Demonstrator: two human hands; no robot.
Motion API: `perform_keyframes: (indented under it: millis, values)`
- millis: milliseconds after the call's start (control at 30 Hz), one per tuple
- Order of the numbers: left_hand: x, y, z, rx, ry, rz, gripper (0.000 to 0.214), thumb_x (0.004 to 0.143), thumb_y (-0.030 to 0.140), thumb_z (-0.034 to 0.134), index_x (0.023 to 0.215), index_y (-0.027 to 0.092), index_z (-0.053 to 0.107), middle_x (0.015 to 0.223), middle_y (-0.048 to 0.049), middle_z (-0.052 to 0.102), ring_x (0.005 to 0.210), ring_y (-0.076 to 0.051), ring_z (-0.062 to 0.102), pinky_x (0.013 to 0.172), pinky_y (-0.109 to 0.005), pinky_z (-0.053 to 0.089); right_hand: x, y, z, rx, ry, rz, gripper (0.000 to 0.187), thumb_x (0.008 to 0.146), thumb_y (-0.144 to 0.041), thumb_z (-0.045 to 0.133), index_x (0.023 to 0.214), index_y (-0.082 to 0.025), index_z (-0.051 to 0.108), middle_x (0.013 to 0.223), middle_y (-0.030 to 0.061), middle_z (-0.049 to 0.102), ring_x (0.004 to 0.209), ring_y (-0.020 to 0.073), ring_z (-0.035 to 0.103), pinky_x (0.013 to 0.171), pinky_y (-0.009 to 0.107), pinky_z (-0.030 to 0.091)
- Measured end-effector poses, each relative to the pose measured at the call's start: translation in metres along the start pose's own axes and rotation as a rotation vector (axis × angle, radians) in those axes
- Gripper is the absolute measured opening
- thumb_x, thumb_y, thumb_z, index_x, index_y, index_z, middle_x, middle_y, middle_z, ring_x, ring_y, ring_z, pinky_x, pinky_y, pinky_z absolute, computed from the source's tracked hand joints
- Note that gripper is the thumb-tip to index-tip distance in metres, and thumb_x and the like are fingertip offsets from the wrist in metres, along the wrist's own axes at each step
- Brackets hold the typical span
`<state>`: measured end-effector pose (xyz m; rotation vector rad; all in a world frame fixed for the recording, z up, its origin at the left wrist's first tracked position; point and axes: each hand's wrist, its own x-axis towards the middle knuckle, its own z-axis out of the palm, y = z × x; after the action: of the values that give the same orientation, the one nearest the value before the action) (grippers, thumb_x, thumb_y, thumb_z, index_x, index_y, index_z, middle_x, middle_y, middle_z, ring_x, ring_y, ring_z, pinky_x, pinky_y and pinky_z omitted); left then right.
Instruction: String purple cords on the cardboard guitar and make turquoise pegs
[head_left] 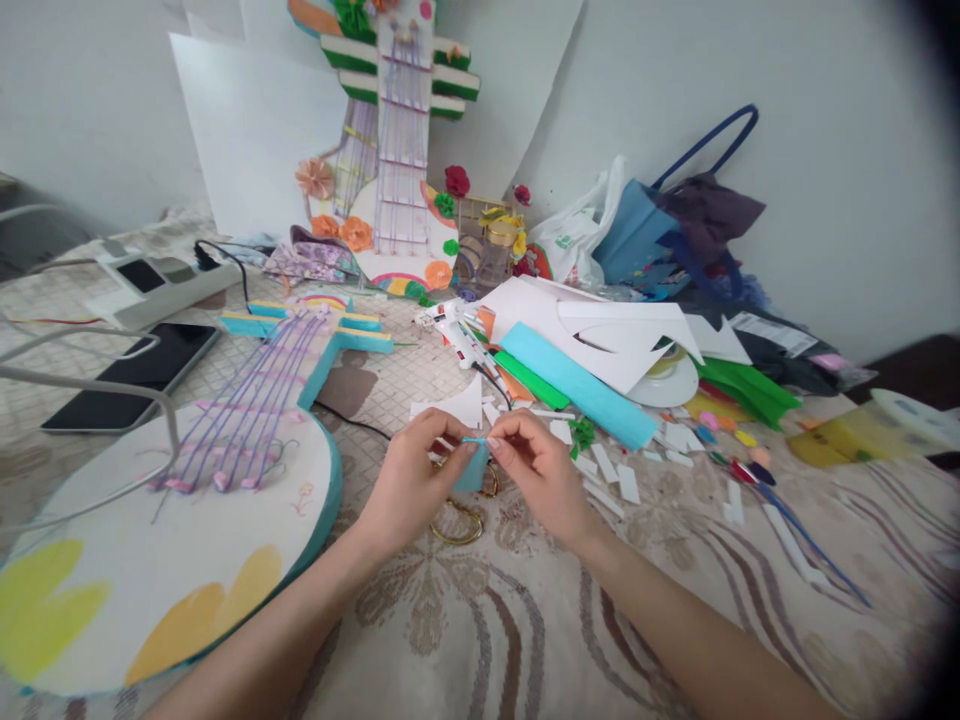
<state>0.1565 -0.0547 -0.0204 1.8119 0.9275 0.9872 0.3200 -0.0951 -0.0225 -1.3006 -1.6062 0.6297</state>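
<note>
Between the fingertips of both hands is a small piece of light-blue paper [471,474], its upper edge rolled or folded over. My left hand [420,462] pinches the left end of that edge, and my right hand [538,468] pinches the right end. Below the paper, gold-handled scissors [457,524] lie on the patterned cloth, partly hidden by the hands and the paper. To the left lies a handmade cardboard guitar [225,540] with purple strings, blue sides and painted petals.
Behind my hands are a glue gun [459,335], a blue paper roll [577,385], white paper sheets [592,325] and scattered scraps [628,484]. A decorated guitar [403,150] leans on the wall. A tablet [139,375] and a power strip [161,295] sit at left; bags [637,235] stand at back right.
</note>
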Motion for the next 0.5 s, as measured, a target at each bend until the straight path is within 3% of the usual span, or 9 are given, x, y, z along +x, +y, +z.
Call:
perform_keyframes:
  millis: [133, 333, 500]
  values:
    - [0.0001, 0.0003, 0.0005, -0.019, -0.041, -0.051, 0.008, 0.083, 0.023, 0.06, 0.087, 0.018, 0.064, 0.087, -0.0035, 0.067, 0.079, -0.016, 0.061, 0.072, -0.029, 0.048, -0.0003, -0.0023, 0.0003, -0.016, -0.026, -0.004, 0.011, 0.09, -0.021, 0.049, 0.08, -0.02, 0.055, 0.08, 0.0015, 0.054, 0.076, 0.0143, 0.053, 0.068, 0.025, 0.043]
    - [-0.0014, 0.0033, -0.0017, 0.014, -0.014, -0.028, 0.014, 0.084, 0.023, 0.058, 0.071, 0.017, 0.06, 0.071, -0.001, 0.061, 0.068, -0.014, 0.055, 0.066, -0.027, 0.045, -0.0017, -0.0057, 0.0026, -0.018, -0.028, 0.001, 0.012, 0.09, -0.022, 0.049, 0.079, -0.02, 0.054, 0.078, 0.0008, 0.054, 0.073, 0.0136, 0.053, 0.066, 0.025, 0.044]
    - [-0.0003, 0.0015, -0.0005, -0.054, -0.025, -0.088, 0.012, 0.083, 0.025, 0.058, 0.076, 0.016, 0.062, 0.075, -0.0028, 0.064, 0.071, -0.015, 0.058, 0.066, -0.028, 0.047, -0.0035, -0.0009, 0.0042, 0.039, -0.036, 0.09, 0.014, 0.091, -0.029, 0.05, 0.081, -0.02, 0.054, 0.073, -0.0002, 0.054, 0.066, 0.0128, 0.053, 0.059, 0.023, 0.044]
